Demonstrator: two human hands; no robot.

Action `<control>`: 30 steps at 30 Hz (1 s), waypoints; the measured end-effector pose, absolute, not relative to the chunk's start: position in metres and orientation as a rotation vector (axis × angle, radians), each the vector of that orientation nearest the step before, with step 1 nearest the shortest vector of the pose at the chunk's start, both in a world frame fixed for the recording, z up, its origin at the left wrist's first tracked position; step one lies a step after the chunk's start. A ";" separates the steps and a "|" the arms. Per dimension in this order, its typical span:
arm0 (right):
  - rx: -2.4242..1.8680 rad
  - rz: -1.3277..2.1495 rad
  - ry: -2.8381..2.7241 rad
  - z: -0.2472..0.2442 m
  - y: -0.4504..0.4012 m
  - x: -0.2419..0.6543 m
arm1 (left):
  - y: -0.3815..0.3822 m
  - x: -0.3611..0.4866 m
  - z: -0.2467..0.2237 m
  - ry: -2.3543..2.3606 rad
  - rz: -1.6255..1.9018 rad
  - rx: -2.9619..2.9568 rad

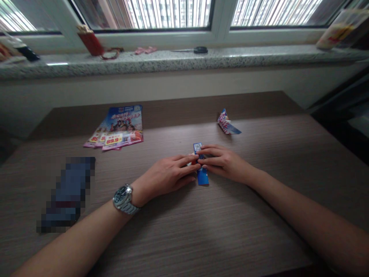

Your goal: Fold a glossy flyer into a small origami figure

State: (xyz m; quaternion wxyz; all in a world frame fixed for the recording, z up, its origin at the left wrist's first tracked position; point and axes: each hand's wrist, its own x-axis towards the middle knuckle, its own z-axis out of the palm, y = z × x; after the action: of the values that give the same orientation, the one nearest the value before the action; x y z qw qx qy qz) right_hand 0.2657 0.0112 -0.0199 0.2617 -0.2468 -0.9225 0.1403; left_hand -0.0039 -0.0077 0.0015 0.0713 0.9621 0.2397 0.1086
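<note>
A narrow folded paper [203,177], mostly blue with a small QR code at its far end, lies on the brown table [184,246]. My left hand [175,172], with a silver watch on the wrist, presses its fingertips on the paper's middle from the left. From the right, the fingertips of my right hand [223,161] rest on the same part and meet the left ones. Both hands lie low with their fingers stretched out. The middle of the paper is partly hidden under them. Beyond my right hand stands a folded paper piece [226,124].
Overlapping colourful flyers [123,127] lie at the back left. A blurred-out dark rectangular object [69,192] is beside my left forearm. The granite windowsill [173,61] behind the table holds a red container [91,41], scissors [200,50] and a bag [336,32].
</note>
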 end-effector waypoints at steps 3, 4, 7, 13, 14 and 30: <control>-0.655 0.382 -2.487 -0.019 0.012 0.265 | -0.008 -0.004 0.002 0.724 0.329 2.886; -0.652 0.384 -2.483 -0.019 0.012 0.265 | -0.008 -0.004 0.002 0.725 0.327 2.885; -0.657 0.391 -2.484 -0.020 0.012 0.267 | -0.008 -0.003 0.002 0.727 0.317 2.881; -0.675 0.394 -2.496 -0.021 0.012 0.267 | -0.008 -0.003 0.002 0.726 0.352 2.865; -0.674 0.393 -2.489 -0.021 0.012 0.266 | -0.008 -0.003 0.002 0.728 0.352 2.861; -0.946 0.563 -2.178 -0.014 0.011 0.260 | -0.011 0.000 0.004 0.777 0.338 2.843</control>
State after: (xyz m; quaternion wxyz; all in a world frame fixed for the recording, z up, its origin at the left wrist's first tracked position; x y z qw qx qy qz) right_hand 0.2599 0.0105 -0.0145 0.3436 -0.3639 -0.8382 0.2168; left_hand -0.0004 -0.0106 0.0044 0.0876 0.9546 0.2610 0.1135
